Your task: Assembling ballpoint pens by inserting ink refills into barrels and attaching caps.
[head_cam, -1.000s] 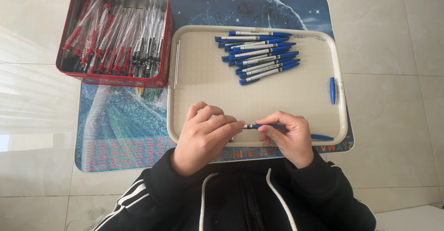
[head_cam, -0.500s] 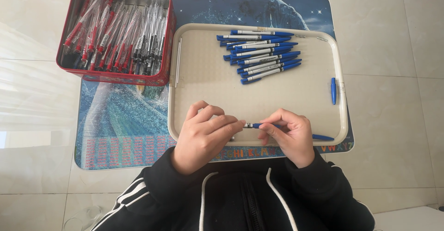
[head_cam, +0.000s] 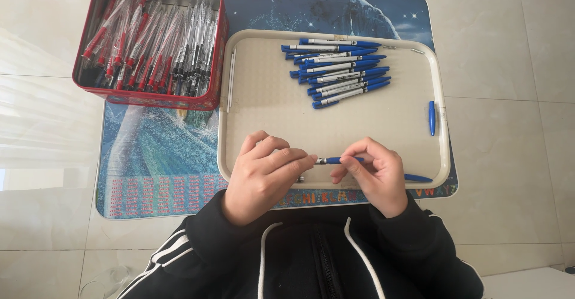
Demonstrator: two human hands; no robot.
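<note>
Both my hands are over the near edge of the beige tray (head_cam: 263, 101), working one blue pen (head_cam: 338, 160).

My left hand (head_cam: 263, 176) is curled nearly shut, fingertips (head_cam: 306, 159) pinched onto the pen's left end. I can't tell how much of the pen sits inside that fist; the fingers hide it.

My right hand (head_cam: 374, 176) is also closed on the pen, thumb and forefinger pinching the blue barrel on its right side, other fingers loosely bent beneath it. Only a short stretch of pen shows between the two hands: a silvery metal section next to the left fingertips, then blue barrel running into the right grip. The pen lies roughly level, just above the tray's near rim, not resting on the tray floor as far as I can see.

Relative to the tray:
- a pile of blue pens (head_cam: 338, 71) lies in its far half, roughly parallel, overlapping.
- a single blue part (head_cam: 431, 117) lies lengthwise by its right rim, well apart from my hands.
- another blue part (head_cam: 417, 178) lies at its near right corner, just beside my right hand.
- a thin white refill (head_cam: 230, 77) lies along its left rim.
- a red tin (head_cam: 153, 41) packed with red and black pens sits just off its far left corner, touching or nearly touching.
- a picture mat (head_cam: 162, 149) lies under tray and tin.
</note>
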